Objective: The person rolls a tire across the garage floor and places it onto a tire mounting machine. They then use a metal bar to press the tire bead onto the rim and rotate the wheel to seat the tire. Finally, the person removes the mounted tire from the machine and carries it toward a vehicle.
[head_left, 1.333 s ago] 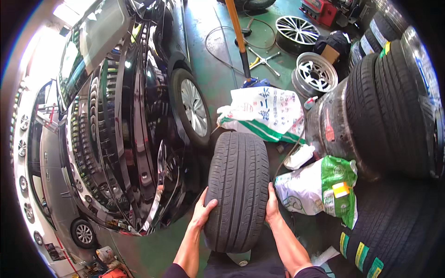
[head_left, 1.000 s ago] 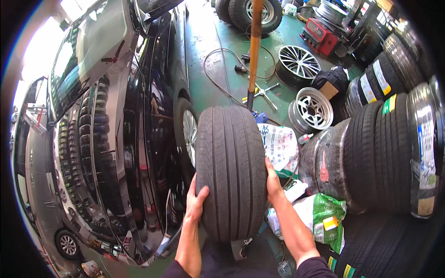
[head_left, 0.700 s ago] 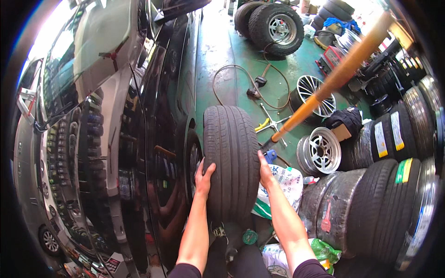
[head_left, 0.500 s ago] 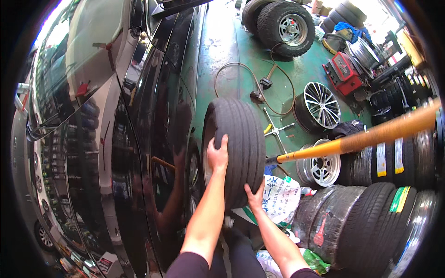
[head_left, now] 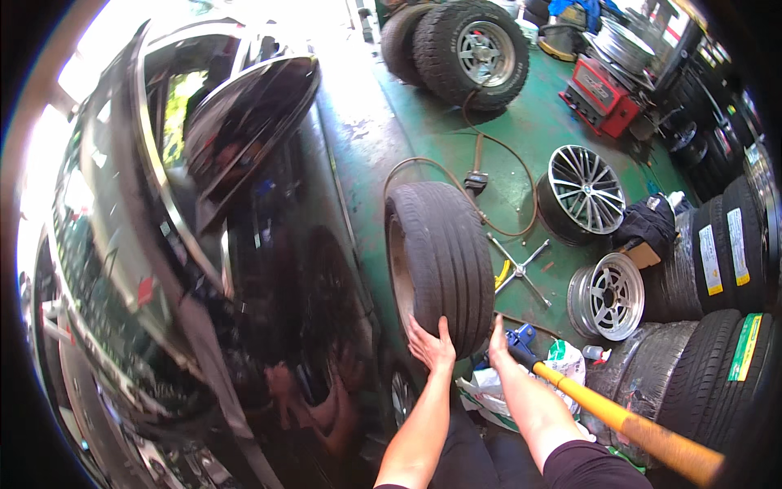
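A worn black tyre (head_left: 448, 261) stands upright in front of me, its tread facing me and a pale rim edge showing at its left side. My left hand (head_left: 432, 346) touches its near lower left edge, fingers spread toward the sidewall and thumb over the tread. Beside the lower right edge is my right hand (head_left: 498, 350), open with its fingers straight and pointing up; whether it touches the rubber I cannot tell. Close to my right forearm a long yellow handle (head_left: 611, 411) with a black end slants toward the lower right. A blue tool part (head_left: 520, 334) shows behind that end.
A shiny black car (head_left: 277, 244) fills the left. On the green floor lie a cross-shaped lug wrench (head_left: 523, 270), a hose (head_left: 533, 204) and two loose wheel rims (head_left: 582, 196). Wrapped tyres (head_left: 652, 367) line the right, and a treaded wheel (head_left: 472, 53) stands farther off.
The tyre has moved right in view, and my hands now sit at its lower near edge. My left hand has come down from its side. The yellow handle has swung downward.
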`<state>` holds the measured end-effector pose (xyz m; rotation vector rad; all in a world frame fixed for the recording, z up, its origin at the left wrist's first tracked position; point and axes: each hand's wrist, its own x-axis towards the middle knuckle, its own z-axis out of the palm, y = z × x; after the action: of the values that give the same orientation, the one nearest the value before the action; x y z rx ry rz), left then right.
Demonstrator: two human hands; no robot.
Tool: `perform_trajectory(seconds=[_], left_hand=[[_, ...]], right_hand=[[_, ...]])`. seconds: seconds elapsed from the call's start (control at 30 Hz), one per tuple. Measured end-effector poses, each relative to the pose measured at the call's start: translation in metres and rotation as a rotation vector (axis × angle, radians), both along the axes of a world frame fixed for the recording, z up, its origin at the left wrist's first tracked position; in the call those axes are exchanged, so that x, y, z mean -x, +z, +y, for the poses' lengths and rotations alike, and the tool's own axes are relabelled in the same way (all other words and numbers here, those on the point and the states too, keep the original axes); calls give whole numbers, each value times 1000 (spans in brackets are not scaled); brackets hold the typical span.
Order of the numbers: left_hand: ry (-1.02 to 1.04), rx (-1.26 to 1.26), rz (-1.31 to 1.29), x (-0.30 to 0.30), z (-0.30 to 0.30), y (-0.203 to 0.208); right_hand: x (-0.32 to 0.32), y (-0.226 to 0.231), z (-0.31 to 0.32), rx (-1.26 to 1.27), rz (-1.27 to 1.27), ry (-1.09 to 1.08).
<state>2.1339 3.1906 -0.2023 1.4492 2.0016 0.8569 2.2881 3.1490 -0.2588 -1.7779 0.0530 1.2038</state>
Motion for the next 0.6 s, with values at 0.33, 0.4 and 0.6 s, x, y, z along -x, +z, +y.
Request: perform_trajectory(seconds=[0.33, 0.4, 0.6], left_hand=[[-481, 105, -374, -85, 369, 83], [-557, 118, -806, -88, 391, 73], [-591, 27, -12, -87, 370, 8]], right_hand=[[-37, -14, 175, -135, 26, -159], [-45, 10, 210, -185, 113, -170], [-139, 40, 349, -109, 83, -456]])
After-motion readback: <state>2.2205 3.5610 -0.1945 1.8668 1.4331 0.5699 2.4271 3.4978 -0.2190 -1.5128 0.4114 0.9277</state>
